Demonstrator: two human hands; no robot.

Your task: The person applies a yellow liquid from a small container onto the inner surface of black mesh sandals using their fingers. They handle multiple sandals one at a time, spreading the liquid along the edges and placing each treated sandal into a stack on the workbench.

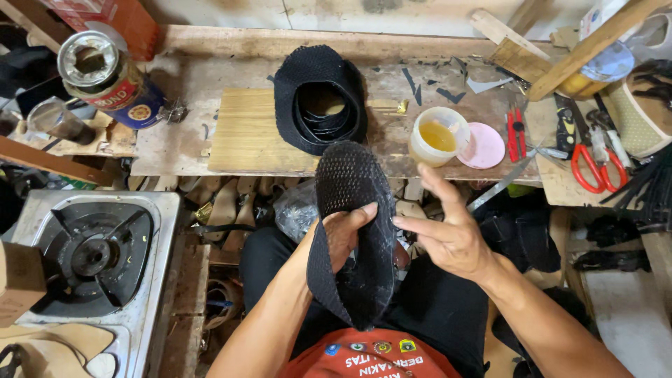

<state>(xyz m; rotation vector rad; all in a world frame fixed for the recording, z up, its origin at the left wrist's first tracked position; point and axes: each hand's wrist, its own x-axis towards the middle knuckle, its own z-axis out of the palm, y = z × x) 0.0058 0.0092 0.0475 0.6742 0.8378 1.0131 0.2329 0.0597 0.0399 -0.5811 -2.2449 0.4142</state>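
two hands meet over the lap, near the workbench (175, 150). the left hand (343, 234) is closed around the edge of a black textured sole piece (350, 231), thumb on top; the right hand (448, 234) hovers just beside it, fingers spread and holding nothing. the piece looks light and floppy, best pinched along its rim. a glue cup (437, 136) sits farther off.

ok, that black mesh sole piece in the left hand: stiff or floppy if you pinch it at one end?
Probably floppy: the black mesh sole piece already curls around the left hand. Likely light, since a thumb pinch holds it up. The textured surface suggests it is not slippery. The right hand is open beside it.
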